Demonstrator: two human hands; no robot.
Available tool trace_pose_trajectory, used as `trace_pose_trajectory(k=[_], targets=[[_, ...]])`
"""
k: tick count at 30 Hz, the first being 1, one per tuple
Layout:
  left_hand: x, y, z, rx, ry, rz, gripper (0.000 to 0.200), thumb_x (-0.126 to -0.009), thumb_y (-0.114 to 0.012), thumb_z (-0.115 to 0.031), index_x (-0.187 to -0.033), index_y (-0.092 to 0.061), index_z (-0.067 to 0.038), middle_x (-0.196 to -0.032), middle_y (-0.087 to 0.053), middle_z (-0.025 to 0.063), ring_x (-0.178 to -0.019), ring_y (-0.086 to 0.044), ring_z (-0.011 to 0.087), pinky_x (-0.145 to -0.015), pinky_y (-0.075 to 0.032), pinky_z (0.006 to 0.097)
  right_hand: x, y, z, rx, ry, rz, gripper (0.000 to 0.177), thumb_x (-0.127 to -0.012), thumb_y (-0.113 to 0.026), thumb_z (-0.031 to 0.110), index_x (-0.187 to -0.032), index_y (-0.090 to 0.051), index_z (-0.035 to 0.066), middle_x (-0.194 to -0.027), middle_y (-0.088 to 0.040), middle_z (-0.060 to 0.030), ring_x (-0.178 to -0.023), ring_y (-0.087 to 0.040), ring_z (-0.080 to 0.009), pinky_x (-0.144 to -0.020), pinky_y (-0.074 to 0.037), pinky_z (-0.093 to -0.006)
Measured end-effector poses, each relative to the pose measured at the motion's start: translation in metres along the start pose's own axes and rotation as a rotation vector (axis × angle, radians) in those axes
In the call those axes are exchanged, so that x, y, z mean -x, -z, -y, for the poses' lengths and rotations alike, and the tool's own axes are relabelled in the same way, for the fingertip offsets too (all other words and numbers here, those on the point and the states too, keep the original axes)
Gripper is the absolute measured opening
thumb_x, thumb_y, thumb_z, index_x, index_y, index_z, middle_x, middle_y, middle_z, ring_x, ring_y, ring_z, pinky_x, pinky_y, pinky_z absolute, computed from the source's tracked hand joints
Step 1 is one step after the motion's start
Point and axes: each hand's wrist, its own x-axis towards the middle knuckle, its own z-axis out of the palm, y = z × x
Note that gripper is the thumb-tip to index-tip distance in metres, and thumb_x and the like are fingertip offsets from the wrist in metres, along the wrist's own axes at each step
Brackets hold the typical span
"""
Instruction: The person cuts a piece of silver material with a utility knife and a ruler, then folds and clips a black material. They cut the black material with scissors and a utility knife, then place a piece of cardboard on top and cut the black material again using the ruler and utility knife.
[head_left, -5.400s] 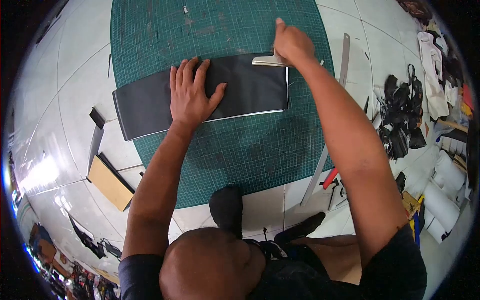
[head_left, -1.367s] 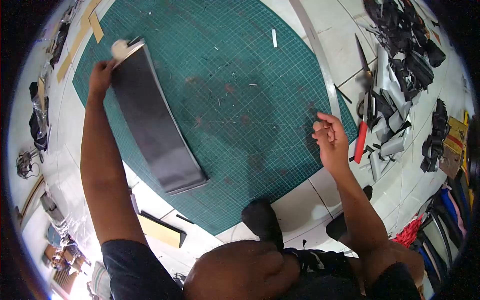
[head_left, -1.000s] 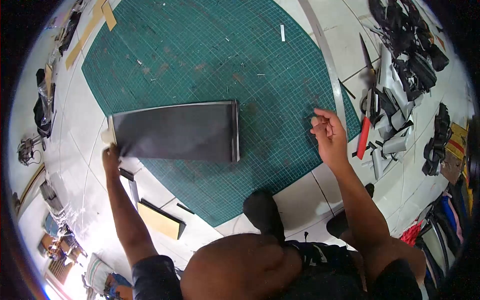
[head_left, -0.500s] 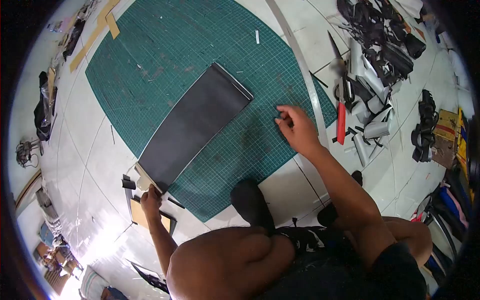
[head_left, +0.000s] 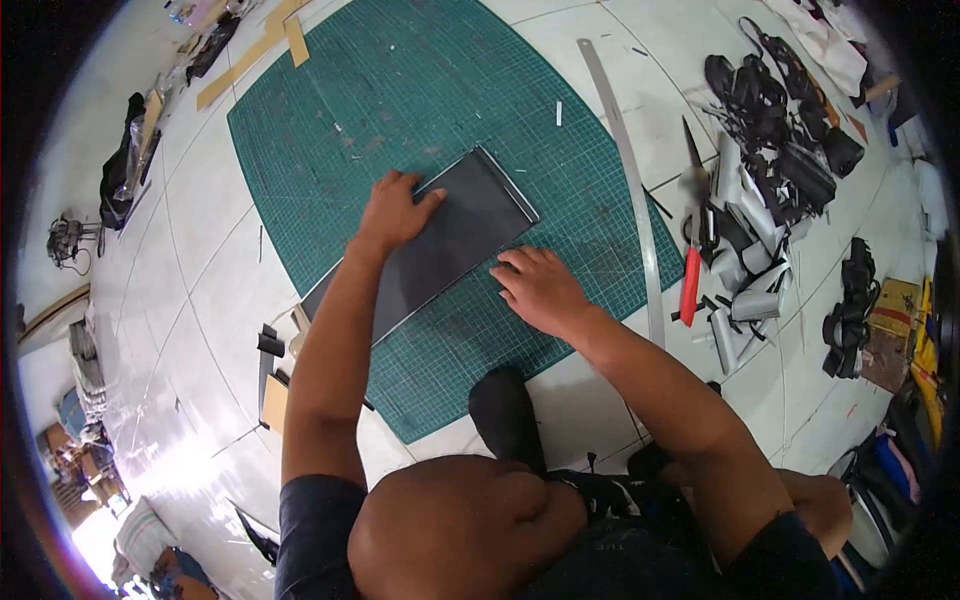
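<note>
A long black sheet of material (head_left: 450,232) with pale edges lies diagonally on the green cutting mat (head_left: 420,100). My left hand (head_left: 398,212) rests along its upper left edge, fingers apart and thumb over the black surface. Just off the opposite long edge is my right hand (head_left: 540,290), low over the mat with its fingers loosely spread and nothing in them. My left forearm covers part of the sheet's near end.
A long metal ruler (head_left: 640,215) lies along the mat's right side. Beyond it are scissors with a red handle (head_left: 690,285) and a heap of black and silver scraps (head_left: 765,195). Cardboard strips (head_left: 296,42) lie at the top left. My foot (head_left: 505,415) touches the mat's near edge.
My left hand has left the near end of the sheet and reached forward onto its left edge. My right hand has come in closer to the sheet. The camera view has shifted slightly.
</note>
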Motion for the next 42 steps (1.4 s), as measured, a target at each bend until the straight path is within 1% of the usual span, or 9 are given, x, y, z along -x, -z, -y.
trace_pose_trajectory(k=[10,13,15,21,24,27,31,35,42], targets=[[0.001,-0.018,0.006,0.035,-0.061,-0.086,0.046,-0.09,-0.074,-0.038,-0.117,-0.07,-0.001,-0.112,-0.066,0.0201,-0.106,-0.064,0.0376,-0.093,-0.051,0.0458,-0.01,0.01,-0.004,-0.081,-0.027,-0.051,0.034,-0.094,-0.069,0.022,-0.123,-0.064,0.003,-0.127,-0.06,-0.0139,-0.122,-0.057,-0.0322,-0.102,-0.046,-0.0479],[0.003,-0.025,0.01,0.066,-0.057,-0.158,0.047,-0.09,-0.075,-0.039,-0.119,-0.07,-0.002,-0.113,-0.066,0.0193,-0.107,-0.064,0.0371,-0.094,-0.051,0.0455,-0.022,0.043,0.0,-0.399,-0.39,-0.021,0.043,-0.093,-0.072,0.027,-0.125,-0.063,0.0,-0.127,-0.059,-0.0196,-0.121,-0.057,-0.0341,-0.099,-0.049,-0.0471],[0.009,-0.029,0.011,0.097,-0.048,-0.186,0.047,-0.088,-0.076,-0.039,-0.118,-0.071,-0.004,-0.114,-0.066,0.0183,-0.11,-0.062,0.0375,-0.097,-0.049,0.046,-0.036,0.04,-0.013,-0.348,-0.565,-0.221,0.057,-0.09,-0.075,0.036,-0.13,-0.061,-0.002,-0.122,-0.061,-0.0237,-0.118,-0.061,-0.0359,-0.099,-0.051,-0.0457],[0.015,-0.031,-0.001,0.111,-0.004,-0.211,0.046,-0.084,-0.078,-0.039,-0.117,-0.072,-0.008,-0.116,-0.065,0.0164,-0.114,-0.059,0.0381,-0.1,-0.047,0.047,-0.079,0.034,-0.045,-0.39,-0.739,-0.114,0.077,-0.084,-0.08,0.049,-0.133,-0.057,-0.006,-0.116,-0.067,-0.0227,-0.106,-0.067,-0.036,-0.093,-0.054,-0.0448],[0.016,-0.038,0.005,0.21,-0.014,-0.282,0.047,-0.083,-0.078,-0.039,-0.118,-0.072,-0.008,-0.118,-0.065,0.017,-0.117,-0.058,0.0378,-0.101,-0.046,0.0474,-0.073,0.021,-0.062,-0.372,-0.661,-0.149,0.08,-0.083,-0.081,0.052,-0.132,-0.058,-0.007,-0.109,-0.067,-0.0187,-0.098,-0.067,-0.026,-0.084,-0.055,-0.0376],[0.021,-0.045,0.017,0.368,-0.031,-0.35,0.047,-0.084,-0.076,-0.038,-0.119,-0.072,-0.007,-0.121,-0.065,0.0181,-0.122,-0.057,0.0374,-0.103,-0.045,0.0474,-0.062,0.027,-0.056,-0.431,-0.646,-0.094,0.078,-0.086,-0.08,0.051,-0.133,-0.058,-0.008,-0.11,-0.068,-0.0182,-0.097,-0.068,-0.0245,-0.083,-0.055,-0.0362],[0.028,-0.035,0.005,0.127,0.021,-0.276,0.051,-0.089,-0.072,-0.042,-0.125,-0.068,-0.005,-0.124,-0.063,0.0196,-0.122,-0.057,0.0386,-0.105,-0.044,0.0486,-0.065,0.027,-0.05,-0.267,-0.67,-0.031,0.072,-0.091,-0.075,0.049,-0.134,-0.057,-0.005,-0.117,-0.067,-0.022,-0.103,-0.068,-0.03,-0.088,-0.055,-0.041],[0.018,-0.04,0.004,0.166,0.081,-0.257,0.048,-0.085,-0.073,-0.044,-0.12,-0.072,-0.01,-0.125,-0.063,0.0176,-0.123,-0.056,0.0382,-0.107,-0.042,0.05,-0.068,0.015,-0.064,-0.502,-0.75,-0.104,0.066,-0.093,-0.073,0.046,-0.133,-0.058,-0.005,-0.114,-0.068,-0.0198,-0.104,-0.067,-0.0277,-0.091,-0.053,-0.0393],[0.088,-0.004,0.048,0.228,0.085,-0.657,0.039,-0.089,-0.078,-0.03,-0.118,-0.069,-0.006,-0.116,-0.067,0.0167,-0.114,-0.062,0.0332,-0.101,-0.049,0.0447,-0.053,0.021,-0.076,-0.524,-0.704,-0.166,0.057,-0.096,-0.072,0.041,-0.132,-0.061,-0.001,-0.107,-0.068,-0.0122,-0.096,-0.065,-0.0216,-0.086,-0.051,-0.0337]])
